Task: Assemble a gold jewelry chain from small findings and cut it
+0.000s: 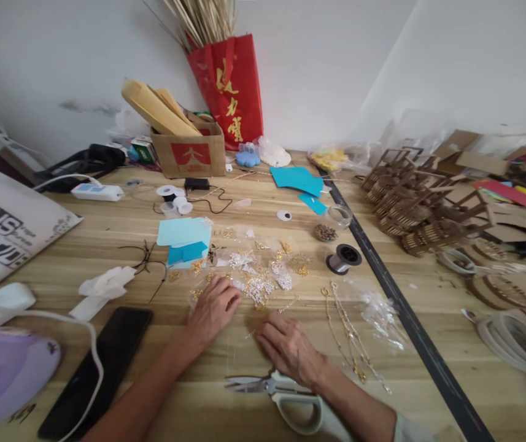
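Note:
My left hand [215, 304] rests at the near edge of the small bags and loose beads. Its fingers are curled together by some gold beads [198, 265], and the fingertips are hidden. My right hand [288, 347] is closed low over the table, just right of it. A thin beaded strand [289, 304] shows above its knuckles, and a short bit of it shows by the fingertips. Clear and silvery beads [260, 288] lie in a pile beyond both hands. Scissors [269, 385] with pale green handles lie partly under my right wrist.
Finished-looking chains [348, 325] and clear plastic bags [382, 316] lie to the right, with a wire spool [344, 259] and a bead jar [326, 232] behind. A black phone [99, 368] and a white cable lie left. Wooden basket-like frames [421, 196] stand beyond the dark strip [401, 301].

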Demonstrator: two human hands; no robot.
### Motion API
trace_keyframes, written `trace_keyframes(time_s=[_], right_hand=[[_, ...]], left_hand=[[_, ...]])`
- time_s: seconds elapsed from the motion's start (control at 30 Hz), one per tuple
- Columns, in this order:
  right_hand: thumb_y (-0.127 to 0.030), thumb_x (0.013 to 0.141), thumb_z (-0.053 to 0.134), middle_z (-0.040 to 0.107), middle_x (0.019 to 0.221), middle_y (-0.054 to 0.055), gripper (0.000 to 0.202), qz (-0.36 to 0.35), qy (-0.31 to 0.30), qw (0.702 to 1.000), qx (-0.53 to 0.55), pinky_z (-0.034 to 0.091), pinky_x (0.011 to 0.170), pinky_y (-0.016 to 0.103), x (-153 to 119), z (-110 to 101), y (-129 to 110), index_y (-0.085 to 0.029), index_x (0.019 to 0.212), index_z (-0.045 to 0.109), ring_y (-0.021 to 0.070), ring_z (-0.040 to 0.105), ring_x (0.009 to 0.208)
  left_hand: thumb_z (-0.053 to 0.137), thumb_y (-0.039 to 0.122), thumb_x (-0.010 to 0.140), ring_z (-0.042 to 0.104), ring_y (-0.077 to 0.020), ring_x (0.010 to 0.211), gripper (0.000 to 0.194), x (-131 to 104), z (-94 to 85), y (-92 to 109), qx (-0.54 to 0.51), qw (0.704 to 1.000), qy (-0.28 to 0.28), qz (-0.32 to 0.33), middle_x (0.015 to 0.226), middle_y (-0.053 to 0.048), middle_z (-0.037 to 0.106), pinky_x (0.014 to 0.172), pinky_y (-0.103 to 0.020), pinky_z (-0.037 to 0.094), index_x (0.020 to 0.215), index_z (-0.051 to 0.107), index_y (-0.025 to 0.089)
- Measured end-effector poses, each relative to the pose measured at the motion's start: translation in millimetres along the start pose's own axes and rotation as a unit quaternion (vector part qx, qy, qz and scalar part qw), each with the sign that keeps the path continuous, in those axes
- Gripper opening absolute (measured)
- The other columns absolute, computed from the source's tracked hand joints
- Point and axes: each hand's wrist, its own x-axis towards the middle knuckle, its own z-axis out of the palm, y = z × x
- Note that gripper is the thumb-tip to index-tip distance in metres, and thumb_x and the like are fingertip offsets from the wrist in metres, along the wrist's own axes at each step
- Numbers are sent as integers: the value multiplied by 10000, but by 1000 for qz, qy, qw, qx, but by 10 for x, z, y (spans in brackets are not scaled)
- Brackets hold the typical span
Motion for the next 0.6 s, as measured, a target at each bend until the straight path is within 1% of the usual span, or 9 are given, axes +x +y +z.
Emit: trace_keyframes(time_s=[0.07, 0.2, 0.3, 0.47, 0.6], right_hand=[[-164, 971, 399, 578, 795, 47, 204, 4, 2, 1000, -1, 436, 596, 284, -1, 0, 3, -175, 849, 562, 182, 553, 732], [-169, 971, 392, 579, 785, 47, 219, 6, 27, 1000, 11, 437, 591, 276, 10, -23, -2, -176, 835, 562, 175, 552, 710], [-168, 973, 388, 592, 814, 50, 208, 21, 31, 999, 38, 448, 611, 267, 14, -37, 4, -176, 880, 574, 168, 561, 721], [-175, 968, 409, 598, 844, 51, 181, 52, 49, 994, 84, 463, 626, 251, -13, -2, 72, -186, 941, 587, 156, 580, 717], [-174, 961, 423, 591, 850, 54, 165, 46, 65, 992, 103, 467, 621, 249, -28, 35, 122, -196, 948, 586, 155, 575, 706]], left_hand=[[541, 137, 863, 484, -223, 902, 136, -1, 7, -13, 8, 1000, 1, 8, 838, -53, 599, 824, -360, 439, 800, 655, 177], [538, 138, 869, 470, -224, 899, 142, -9, 21, -49, 12, 1000, -5, 15, 843, -57, 581, 835, -368, 440, 808, 662, 174], [541, 143, 871, 471, -223, 907, 139, -9, 17, -64, 4, 1000, -4, 15, 848, -56, 583, 840, -368, 443, 818, 666, 173], [539, 137, 874, 502, -217, 883, 154, 14, -22, -87, -11, 1000, 4, -5, 818, -54, 609, 821, -358, 455, 806, 675, 163], [557, 131, 858, 524, -220, 865, 150, 32, -49, -136, -21, 1000, 13, -17, 791, -57, 628, 799, -356, 462, 775, 679, 157]])
